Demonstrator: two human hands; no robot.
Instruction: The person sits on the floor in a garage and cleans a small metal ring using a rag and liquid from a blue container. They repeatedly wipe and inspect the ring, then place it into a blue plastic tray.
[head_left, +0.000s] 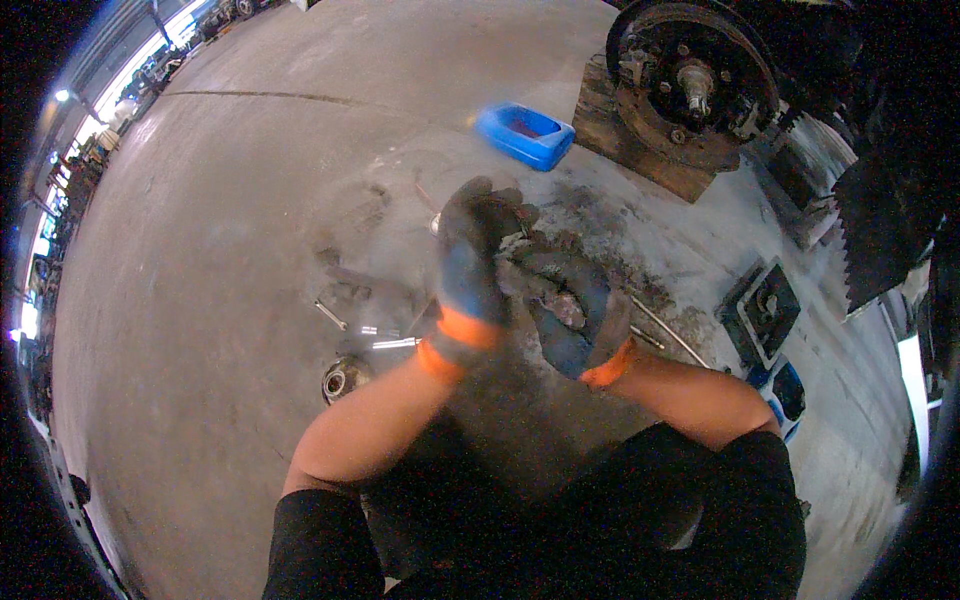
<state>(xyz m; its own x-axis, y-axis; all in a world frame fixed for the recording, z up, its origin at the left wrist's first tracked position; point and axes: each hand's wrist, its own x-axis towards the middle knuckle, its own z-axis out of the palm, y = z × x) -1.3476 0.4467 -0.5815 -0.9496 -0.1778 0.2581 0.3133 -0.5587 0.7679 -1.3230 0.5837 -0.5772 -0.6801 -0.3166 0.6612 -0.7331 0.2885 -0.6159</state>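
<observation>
My two hands wear dark blue-grey gloves with orange cuffs and meet in front of me above the floor. My left hand (472,250) is raised, its fingers bent over toward the right and a little smeared by motion. Against it, my right hand (588,325) is closed, fingers curled around something dark and greasy that I cannot make out. Just beyond the hands stands a blue open-topped container (528,137), cut from a jug by its look, with dark reddish contents.
Left of my forearms lie a wrench (331,315), a socket extension (396,343) and a round metal hub part (345,380). Long metal rods (672,332) and a black square tray (765,310) lie right. A wheel drum assembly (695,85) rests by wooden boards (640,160).
</observation>
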